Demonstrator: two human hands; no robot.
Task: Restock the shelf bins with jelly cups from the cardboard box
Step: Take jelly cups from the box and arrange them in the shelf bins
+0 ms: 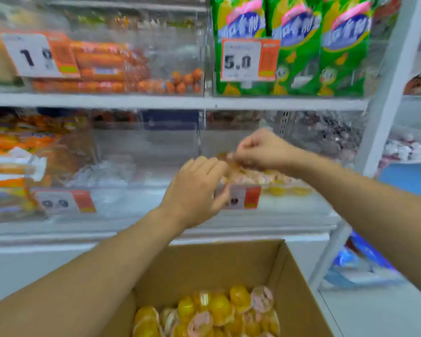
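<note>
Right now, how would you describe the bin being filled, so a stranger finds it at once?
Find the green snack bags on the upper shelf. Directly below, on the next shelf, is a clear bin holding yellow and pink jelly cups, where both hands meet. Its left neighbour looks nearly empty.

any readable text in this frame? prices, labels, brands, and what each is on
"5.0": price tag on the clear bin of green snack bags, upper shelf.
"1", then a partial digit, perhaps 0: price tag on the upper left bin; the rest is blurred.
Lower left tag: digits too blurred to read.
Tag on the jelly cup bin: partly behind the left hand, unreadable.
Bag print: blurred, unreadable.
</note>
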